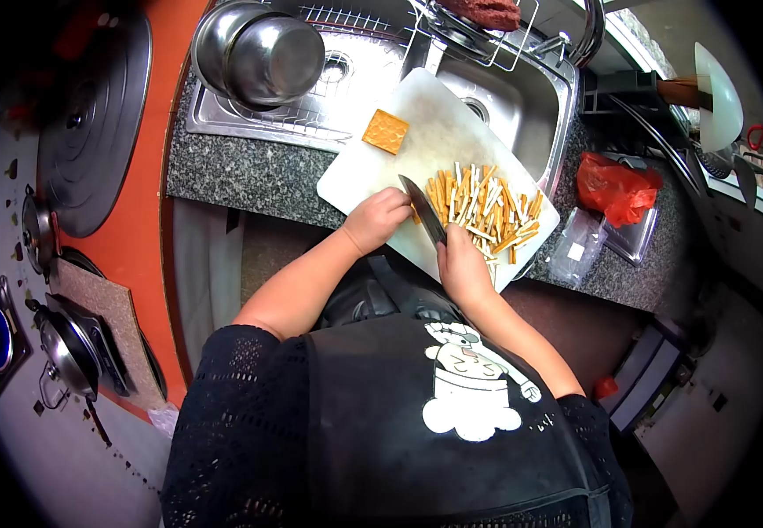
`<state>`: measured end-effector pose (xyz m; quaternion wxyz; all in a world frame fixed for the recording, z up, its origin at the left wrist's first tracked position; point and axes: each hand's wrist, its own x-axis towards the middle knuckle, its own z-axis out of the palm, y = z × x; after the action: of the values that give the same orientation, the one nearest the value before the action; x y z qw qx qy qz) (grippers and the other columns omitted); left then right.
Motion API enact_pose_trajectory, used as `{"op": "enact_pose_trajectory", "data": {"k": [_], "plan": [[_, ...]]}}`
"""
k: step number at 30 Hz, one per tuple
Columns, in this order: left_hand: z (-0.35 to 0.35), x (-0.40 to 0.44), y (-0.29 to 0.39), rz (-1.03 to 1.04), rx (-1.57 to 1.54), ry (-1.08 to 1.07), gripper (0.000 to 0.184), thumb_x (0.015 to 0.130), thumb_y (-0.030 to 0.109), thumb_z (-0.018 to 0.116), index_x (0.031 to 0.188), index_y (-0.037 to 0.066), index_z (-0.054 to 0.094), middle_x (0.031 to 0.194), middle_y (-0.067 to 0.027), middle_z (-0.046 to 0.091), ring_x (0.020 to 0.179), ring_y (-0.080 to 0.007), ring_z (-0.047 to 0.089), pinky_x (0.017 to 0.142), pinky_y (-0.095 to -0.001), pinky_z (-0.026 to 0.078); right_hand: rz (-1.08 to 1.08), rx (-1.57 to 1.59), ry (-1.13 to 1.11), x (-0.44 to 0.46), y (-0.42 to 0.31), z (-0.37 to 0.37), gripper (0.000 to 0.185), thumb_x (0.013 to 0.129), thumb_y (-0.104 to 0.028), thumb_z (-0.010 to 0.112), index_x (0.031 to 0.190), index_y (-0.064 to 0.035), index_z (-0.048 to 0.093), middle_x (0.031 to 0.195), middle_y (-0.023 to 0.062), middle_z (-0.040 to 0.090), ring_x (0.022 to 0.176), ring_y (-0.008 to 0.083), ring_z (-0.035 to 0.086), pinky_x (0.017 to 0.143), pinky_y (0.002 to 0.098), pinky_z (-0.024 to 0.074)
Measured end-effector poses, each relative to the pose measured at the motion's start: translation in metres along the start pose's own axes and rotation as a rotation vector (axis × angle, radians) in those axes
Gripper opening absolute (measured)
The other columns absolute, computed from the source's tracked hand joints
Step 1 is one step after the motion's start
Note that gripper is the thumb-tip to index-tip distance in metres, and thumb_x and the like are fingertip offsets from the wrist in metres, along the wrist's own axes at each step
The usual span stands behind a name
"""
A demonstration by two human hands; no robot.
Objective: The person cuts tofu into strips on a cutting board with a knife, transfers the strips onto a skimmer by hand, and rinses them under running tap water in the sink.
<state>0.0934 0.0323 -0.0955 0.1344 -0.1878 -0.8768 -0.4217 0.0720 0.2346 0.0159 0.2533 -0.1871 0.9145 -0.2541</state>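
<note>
My right hand (pixel 464 261) is wrapped round the handle of a knife (pixel 422 208), whose blade points up and to the left over a white cutting board (pixel 452 119). Just left of the blade, my left hand (pixel 378 220) has its fingers bent together on a small orange-brown piece, mostly hidden by the fingertips. Right of the knife lies a pile of thin orange-and-white strips (pixel 487 208). A square orange-brown slab (pixel 386 132) rests near the board's upper left part.
Behind the board are a steel sink (pixel 522 110) and a drying rack with steel pots (pixel 276 60). A red plastic bag (pixel 619 187) and a clear package (pixel 575 249) lie on the granite counter (pixel 245 172) at right. Knives and utensils stand at far right.
</note>
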Motion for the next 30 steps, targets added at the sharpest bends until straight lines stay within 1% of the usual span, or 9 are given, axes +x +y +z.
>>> {"op": "enact_pose_trajectory", "data": {"k": [5,8,15,19,21,24,27,28,30], "plan": [[0.002,-0.001,-0.002,-0.007,0.010,-0.010,0.023,0.072,0.001,0.065,0.095,0.004,0.067,0.099,-0.0092,0.064,0.094,-0.0270,0.063,0.082,-0.0345,0.054,-0.025,-0.025,0.008,0.002,0.002,0.010,0.016,0.091,-0.004,0.058,0.099,0.0013,0.045,0.089,0.0286,0.057,0.081,0.0496,0.058,0.071,0.0527,0.0475],[0.003,-0.002,-0.001,-0.024,0.017,0.024,0.021,0.073,0.000,0.065,0.094,0.004,0.067,0.100,-0.0092,0.064,0.095,-0.0272,0.063,0.083,-0.0350,0.054,-0.050,-0.035,0.048,0.022,0.001,0.025,0.017,0.093,-0.007,0.055,0.103,0.0003,0.043,0.095,0.0287,0.058,0.079,0.0491,0.061,0.067,0.0557,0.0488],[-0.006,-0.001,-0.002,-0.093,0.005,0.044,0.020,0.075,0.000,0.069,0.094,0.005,0.067,0.102,-0.0096,0.063,0.097,-0.0291,0.063,0.085,-0.0361,0.054,-0.108,0.114,0.298,0.024,0.002,0.016,0.020,0.094,-0.010,0.059,0.105,0.0013,0.047,0.095,0.0281,0.058,0.084,0.0490,0.059,0.070,0.0538,0.0486],[-0.040,-0.008,-0.022,-0.353,0.157,0.234,0.014,0.079,0.004,0.071,0.093,0.007,0.068,0.102,-0.0092,0.064,0.101,-0.0308,0.061,0.088,-0.0396,0.052,-0.121,0.022,0.049,0.000,0.016,0.004,0.018,0.092,-0.009,0.060,0.103,-0.0017,0.047,0.095,0.0250,0.059,0.081,0.0468,0.060,0.068,0.0526,0.0487],[-0.064,0.002,-0.034,-0.413,0.261,0.202,0.020,0.078,0.006,0.073,0.098,0.010,0.069,0.109,-0.0086,0.063,0.107,-0.0311,0.058,0.091,-0.0383,0.050,-0.169,0.009,-0.042,-0.005,0.022,0.009,0.018,0.092,-0.009,0.060,0.101,-0.0026,0.046,0.095,0.0239,0.059,0.082,0.0458,0.061,0.069,0.0519,0.0498],[-0.081,0.031,-0.041,-0.341,0.300,0.111,0.045,0.076,0.007,0.073,0.120,0.013,0.065,0.123,-0.0094,0.058,0.120,-0.0336,0.051,0.100,-0.0420,0.044,-0.132,0.038,-0.047,-0.006,0.018,0.020,0.018,0.092,-0.009,0.060,0.100,-0.0009,0.046,0.092,0.0255,0.060,0.086,0.0468,0.061,0.072,0.0518,0.0496],[-0.079,0.065,-0.036,-0.289,0.445,-0.037,0.074,0.073,0.006,0.069,0.143,0.018,0.048,0.134,-0.0080,0.053,0.130,-0.0344,0.042,0.107,-0.0488,0.037,0.009,0.105,0.087,-0.006,0.021,0.023,0.019,0.092,-0.008,0.060,0.102,0.0009,0.047,0.093,0.0283,0.060,0.087,0.0485,0.061,0.074,0.0529,0.0487],[-0.075,0.071,-0.038,-0.306,0.438,-0.103,0.087,0.071,0.005,0.066,0.152,0.019,0.036,0.138,-0.0090,0.051,0.134,-0.0354,0.038,0.109,-0.0530,0.030,0.041,0.115,0.116,-0.005,0.024,0.018,0.020,0.092,-0.008,0.060,0.104,0.0024,0.048,0.093,0.0307,0.060,0.088,0.0498,0.060,0.075,0.0537,0.0481],[-0.069,0.079,-0.041,-0.319,0.456,-0.176,0.086,0.072,0.005,0.067,0.151,0.019,0.037,0.138,-0.0091,0.051,0.133,-0.0349,0.039,0.108,-0.0522,0.030,0.134,0.099,0.131,-0.003,0.033,0.010,0.022,0.091,-0.007,0.061,0.105,0.0027,0.048,0.094,0.0309,0.061,0.088,0.0496,0.060,0.075,0.0531,0.0482]]}}
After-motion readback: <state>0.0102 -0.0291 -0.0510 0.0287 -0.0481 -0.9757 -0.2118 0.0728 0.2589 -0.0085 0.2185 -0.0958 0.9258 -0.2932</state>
